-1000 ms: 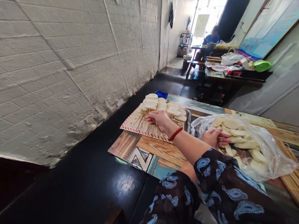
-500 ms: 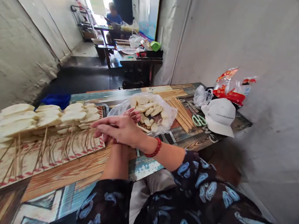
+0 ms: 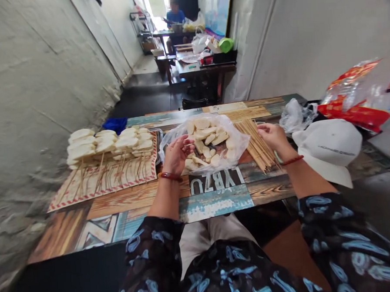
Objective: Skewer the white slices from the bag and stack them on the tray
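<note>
My left hand [image 3: 178, 154] is at the left side of a clear plastic bag [image 3: 239, 150] that lies spread on the table. Its fingers are apart, loosely bent, with nothing in them. Thick pale slices [image 3: 219, 136] of food lie in the bag. My right hand [image 3: 273, 137] is at the right edge of a bundle of wooden skewers [image 3: 255, 147]; its fingertips pinch what looks like one skewer, partly hidden by the hand. To the left, stacked pale slices on sticks [image 3: 105, 144] rest on a tray lined with printed paper [image 3: 118, 180].
A white cap [image 3: 329, 145], a crumpled plastic bag [image 3: 293, 114] and red-and-clear packaging [image 3: 353, 105] are at the right by the wall. Blue cloth [image 3: 114, 124] shows behind the tray. Farther off, a person in blue [image 3: 175, 16] sits behind a cluttered table [image 3: 194, 67].
My hands were together, one over the other, by the tray; now they are apart. The right has moved to the skewers, the left to the bag. The view has turned left.
</note>
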The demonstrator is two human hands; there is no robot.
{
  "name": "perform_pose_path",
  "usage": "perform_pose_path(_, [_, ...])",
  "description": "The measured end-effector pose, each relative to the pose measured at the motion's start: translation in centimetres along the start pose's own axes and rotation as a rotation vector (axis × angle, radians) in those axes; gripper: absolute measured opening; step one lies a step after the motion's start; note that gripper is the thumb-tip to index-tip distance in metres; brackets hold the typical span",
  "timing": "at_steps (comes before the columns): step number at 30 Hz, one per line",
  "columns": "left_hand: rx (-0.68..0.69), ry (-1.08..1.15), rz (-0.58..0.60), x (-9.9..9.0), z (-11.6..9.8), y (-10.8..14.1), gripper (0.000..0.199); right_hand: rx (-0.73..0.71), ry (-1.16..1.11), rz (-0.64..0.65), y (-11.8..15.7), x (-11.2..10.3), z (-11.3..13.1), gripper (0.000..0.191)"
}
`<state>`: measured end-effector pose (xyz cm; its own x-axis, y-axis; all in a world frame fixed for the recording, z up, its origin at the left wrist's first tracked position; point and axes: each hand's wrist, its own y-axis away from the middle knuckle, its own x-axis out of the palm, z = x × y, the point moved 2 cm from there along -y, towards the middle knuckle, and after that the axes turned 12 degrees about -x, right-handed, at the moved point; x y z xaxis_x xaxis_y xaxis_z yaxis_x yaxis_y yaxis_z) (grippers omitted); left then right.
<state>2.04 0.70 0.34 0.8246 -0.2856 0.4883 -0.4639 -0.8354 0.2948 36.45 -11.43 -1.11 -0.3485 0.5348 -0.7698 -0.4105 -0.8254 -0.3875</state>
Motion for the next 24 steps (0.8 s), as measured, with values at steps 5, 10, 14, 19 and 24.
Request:
perform_pose_path(5, [-0.002,0.018,-0.034,-0.4,-0.2,0.0,0.022,0.056,0.316,0.183,-1.8,0.8,-3.1,0.035])
perform_pose_path(10, [-0.019,0.094,-0.066,-0.8,-0.4,-0.2,0.015,0.131,0.337,0.254,-2.2,1.8,-4.0,0.031])
perform_pose_path(14, [-0.039,0.139,-0.069,-1.0,-0.4,-0.3,0.014,0.143,0.338,0.237,-1.7,1.7,-4.6,0.032])
perform_pose_path(19, [-0.035,0.134,-0.046,-0.9,-0.1,-0.3,0.016,0.138,0.336,0.186,-1.0,0.8,-4.7,0.031])
perform_pose_path(24, [-0.038,0.109,-0.025,-0.7,0.1,-0.4,0.016,0.112,0.281,0.110,-0.4,0.0,-4.3,0.034])
